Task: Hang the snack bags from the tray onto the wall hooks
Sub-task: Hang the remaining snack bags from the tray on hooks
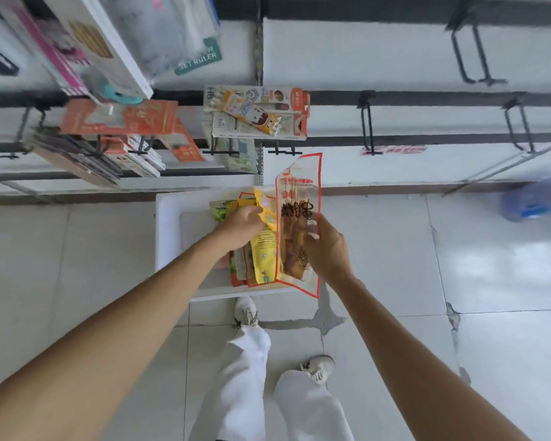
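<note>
Skewer bag (298,224): a clear packet with a red border and brown skewered snacks inside. It is lifted clear of the stack, above the right side of the tray.
Its axis: the long side runs from the person toward the wall. The printed header end is farthest from the body and points at the hooks, probably so that end can reach a hook first. No hang hole can be made out.
Right hand (326,249): its fingers are curled round the packet's right edge at about mid-length. This grip leaves the header free.
Yellow bag (264,249): it stands on edge in the stack just left of the skewer bag, with its long axis lying the same way.
Left hand (240,222): it is closed over the upper part of the yellow bag. It looks to be either steadying the stack or picking the next packet, and I cannot tell which.
Other bags (239,268): red-edged and green packets are packed together behind the yellow one.
Tray (169,237): a white tray on the floor (77,265) at the foot of the wall, just ahead of the person's shoes (247,311).
Hooks (368,128): bare black double prongs stick out of the wall rails above and to the right of the tray. They seem the likely target.
Stationery packs (255,113): these hang on the prongs to the left, above the tray.
Blue thing (535,198): it is at the far right and too blurred to name.
</note>
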Motion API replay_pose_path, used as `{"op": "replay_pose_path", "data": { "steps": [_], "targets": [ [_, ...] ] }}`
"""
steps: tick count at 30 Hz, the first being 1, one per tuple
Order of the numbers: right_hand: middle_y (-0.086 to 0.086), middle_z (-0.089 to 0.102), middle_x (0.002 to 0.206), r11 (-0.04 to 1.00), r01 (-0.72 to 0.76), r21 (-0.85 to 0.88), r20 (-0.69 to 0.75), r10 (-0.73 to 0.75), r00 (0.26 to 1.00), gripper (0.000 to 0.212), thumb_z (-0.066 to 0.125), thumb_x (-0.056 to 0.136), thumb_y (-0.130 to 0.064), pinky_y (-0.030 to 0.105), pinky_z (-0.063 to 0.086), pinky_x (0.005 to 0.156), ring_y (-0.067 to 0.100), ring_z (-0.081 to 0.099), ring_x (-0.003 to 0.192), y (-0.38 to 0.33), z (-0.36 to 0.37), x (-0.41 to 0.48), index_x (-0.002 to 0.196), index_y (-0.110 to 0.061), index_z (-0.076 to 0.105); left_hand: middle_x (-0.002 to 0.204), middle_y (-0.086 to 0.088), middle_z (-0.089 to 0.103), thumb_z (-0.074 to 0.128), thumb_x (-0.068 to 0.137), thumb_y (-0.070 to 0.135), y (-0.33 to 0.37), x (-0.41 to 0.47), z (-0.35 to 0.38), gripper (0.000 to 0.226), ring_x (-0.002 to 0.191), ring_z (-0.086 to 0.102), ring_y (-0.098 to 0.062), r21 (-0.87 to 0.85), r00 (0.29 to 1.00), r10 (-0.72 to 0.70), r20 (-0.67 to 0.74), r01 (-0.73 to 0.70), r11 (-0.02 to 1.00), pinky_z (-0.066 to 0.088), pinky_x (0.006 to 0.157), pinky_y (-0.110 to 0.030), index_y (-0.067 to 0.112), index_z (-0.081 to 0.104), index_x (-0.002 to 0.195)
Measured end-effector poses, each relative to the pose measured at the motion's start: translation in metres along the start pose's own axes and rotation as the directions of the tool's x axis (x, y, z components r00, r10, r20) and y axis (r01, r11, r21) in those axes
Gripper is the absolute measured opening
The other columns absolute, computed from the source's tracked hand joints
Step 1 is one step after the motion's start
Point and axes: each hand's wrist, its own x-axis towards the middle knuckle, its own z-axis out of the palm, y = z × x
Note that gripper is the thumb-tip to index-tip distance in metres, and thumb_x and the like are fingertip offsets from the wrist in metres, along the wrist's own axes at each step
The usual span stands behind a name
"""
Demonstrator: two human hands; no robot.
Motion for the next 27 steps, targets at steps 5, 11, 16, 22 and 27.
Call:
{"op": "replay_pose_path", "data": {
  "steps": [5,11,16,22,27],
  "targets": [
    [0.007,0.075,0.098,0.931,0.046,0.362,-0.048,-0.031,0.998,0.043,0.051,0.085,-0.002,0.05,0.061,0.068,0.033,0.073,0.084,0.007,-0.067,-0.044,0.121,-0.023,0.06,0.118,-0.006,0.064,0.07,0.087,0.031,0.073,-0.045,0.041,0.044,0.103,0.061,-0.019,-0.305,0.997,0.076,-0.022,-0.079,0.949,0.048,0.09,-0.034,0.022,0.059,0.128],
    [-0.001,0.073,0.093,0.889,0.182,0.419,-0.115,-0.147,0.982,0.031,0.052,0.094,0.003,0.043,0.063,0.07,0.016,0.073,0.087,0.003,-0.179,-0.091,0.119,-0.015,0.058,0.109,-0.007,0.072,0.073,0.085,0.025,0.187,-0.099,0.067,0.013,0.108,0.065,-0.026,-0.358,0.944,0.329,-0.021,-0.314,0.879,0.048,0.095,-0.041,0.019,0.071,0.097],
    [0.007,0.074,0.102,0.849,0.253,0.464,-0.208,-0.173,0.963,0.028,0.052,0.099,0.0,0.033,0.059,0.07,0.02,0.073,0.094,0.006,-0.262,-0.136,0.117,-0.02,0.058,0.095,-0.008,0.073,0.065,0.092,0.009,0.306,-0.154,0.086,0.006,0.081,0.071,-0.02,-0.341,0.833,0.549,0.067,-0.497,0.798,0.058,0.074,-0.029,0.015,0.063,0.094],
    [0.004,0.075,0.098,0.849,0.376,0.372,-0.37,-0.236,0.899,0.026,0.058,0.095,-0.001,0.016,0.049,0.063,0.016,0.071,0.087,0.007,-0.351,-0.171,0.105,-0.024,0.062,0.104,-0.004,0.072,0.067,0.092,0.015,0.391,-0.208,0.133,0.008,0.085,0.07,-0.019,-0.343,0.709,0.673,0.208,-0.592,0.73,0.055,0.089,-0.037,0.017,0.07,0.099],
    [-0.008,0.074,0.083,0.849,0.422,0.318,-0.439,-0.263,0.859,0.023,0.059,0.096,-0.003,0.022,0.051,0.066,0.01,0.071,0.078,0.015,-0.403,-0.191,0.098,-0.025,0.063,0.099,-0.002,0.073,0.069,0.089,0.008,0.441,-0.238,0.176,0.011,0.087,0.071,-0.018,-0.361,0.604,0.779,0.168,-0.698,0.619,0.061,0.074,-0.032,0.018,0.067,0.092]
  ]
}}
